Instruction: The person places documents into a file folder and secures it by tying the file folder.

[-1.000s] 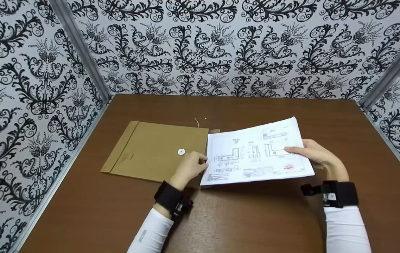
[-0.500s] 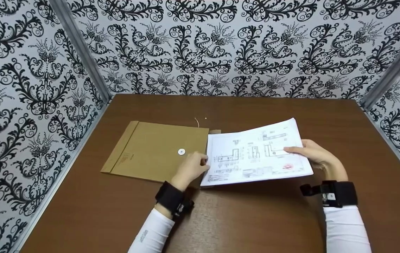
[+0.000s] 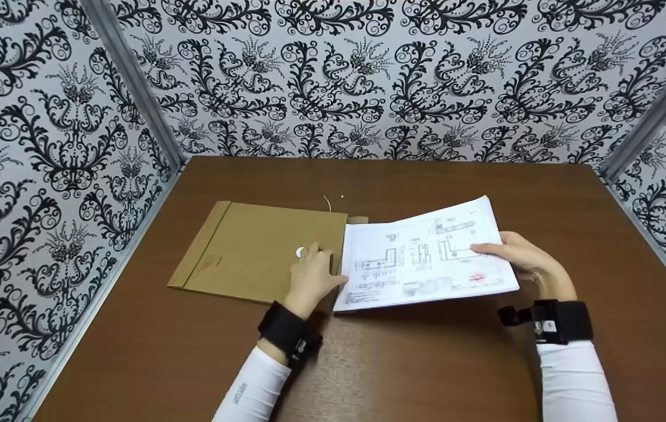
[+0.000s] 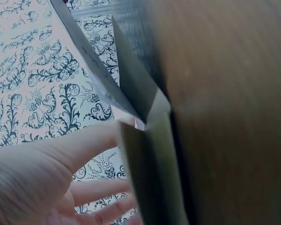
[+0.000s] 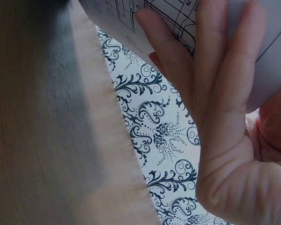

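A tan document envelope (image 3: 262, 246) lies on the table with a white button and its mouth toward the right. At that mouth is the left edge of a stack of papers (image 3: 403, 234) printed with technical drawings and a red stamp. My right hand (image 3: 523, 258) grips the stack's raised right side, thumb on top and fingers (image 5: 225, 70) underneath. My left hand (image 3: 312, 275) rests on the envelope with fingers spread near the button. Its thumb (image 4: 93, 140) touches the edge of the mouth, which gapes in the left wrist view (image 4: 152, 164). How far the papers reach inside is hidden.
The envelope's flap (image 3: 358, 220) shows partly beneath the papers. A thin white string (image 3: 327, 203) sticks out beyond the envelope's far edge. The brown table (image 3: 426, 363) is bounded by patterned walls (image 3: 368, 76) at the back and sides.
My left fingers have uncurled and spread over the envelope toward the button, while the thumb stays at the mouth. My right hand and the papers have shifted very slightly left.
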{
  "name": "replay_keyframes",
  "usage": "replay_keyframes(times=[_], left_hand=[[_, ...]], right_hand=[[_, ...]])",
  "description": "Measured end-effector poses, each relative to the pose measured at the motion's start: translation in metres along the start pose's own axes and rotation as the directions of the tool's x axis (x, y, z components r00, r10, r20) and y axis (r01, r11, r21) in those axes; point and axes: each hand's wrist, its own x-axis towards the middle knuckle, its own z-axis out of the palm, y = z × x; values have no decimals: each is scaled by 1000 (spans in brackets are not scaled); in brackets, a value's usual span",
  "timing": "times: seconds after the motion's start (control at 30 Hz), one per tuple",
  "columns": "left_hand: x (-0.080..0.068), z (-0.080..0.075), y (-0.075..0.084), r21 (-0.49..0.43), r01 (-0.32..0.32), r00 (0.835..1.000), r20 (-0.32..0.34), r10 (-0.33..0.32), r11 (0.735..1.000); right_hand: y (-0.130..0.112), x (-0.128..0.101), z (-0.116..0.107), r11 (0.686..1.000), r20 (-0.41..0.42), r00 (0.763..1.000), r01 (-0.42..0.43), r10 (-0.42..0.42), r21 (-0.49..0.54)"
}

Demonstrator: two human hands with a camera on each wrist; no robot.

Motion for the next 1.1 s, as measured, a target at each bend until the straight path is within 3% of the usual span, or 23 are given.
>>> replay_keyframes(times=[0.13, 0.37, 0.6, 1.1], left_hand=[[-2, -2, 1, 52, 43, 998, -37, -41, 998], [-2, -1, 1, 56, 71, 996, -58, -68, 996], [-3, -2, 1, 65, 83, 996, -50, -80, 994], [-5, -4, 4, 117, 76, 993, -96, -65, 990]], right_hand=[[0, 1, 0, 1000, -2, 1000, 0, 0, -11], [1, 1, -1, 999, 1, 1000, -1, 1, -34], [2, 2, -1, 1000, 14, 1000, 19, -19, -14], [1, 4, 3, 1000, 26, 1000, 18, -17, -22]])
